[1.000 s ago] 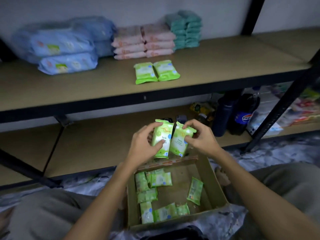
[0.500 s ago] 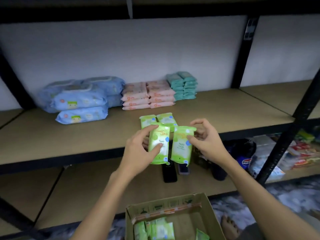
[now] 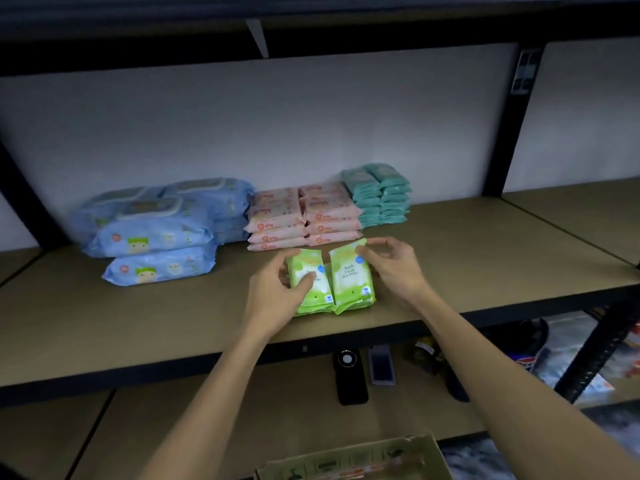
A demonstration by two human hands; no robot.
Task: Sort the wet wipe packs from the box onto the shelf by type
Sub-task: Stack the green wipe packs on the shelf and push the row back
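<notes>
Two green wet wipe packs lie side by side near the front of the wooden shelf point(image 3: 485, 258), on top of other green packs. My left hand point(image 3: 273, 292) grips the left green pack point(image 3: 320, 294), thumb across its face. My right hand point(image 3: 391, 268) pinches the top right corner of the right green pack point(image 3: 351, 280). Behind them stand sorted stacks: blue packs point(image 3: 156, 233) at the left, pink packs point(image 3: 301, 216) in the middle, teal packs point(image 3: 381, 195) at the right. Only the rim of the cardboard box point(image 3: 363, 462) shows at the bottom edge.
On the lower shelf lie a black phone point(image 3: 349, 375), a smaller device point(image 3: 381, 365) and dark bottles point(image 3: 450, 379). A black upright point(image 3: 516, 116) and a slanted brace point(image 3: 595, 358) stand at the right. The shelf's right half is bare wood.
Both hands carried the two green packs up from over the box and set them down on the green packs on the shelf. The view tilted upward.
</notes>
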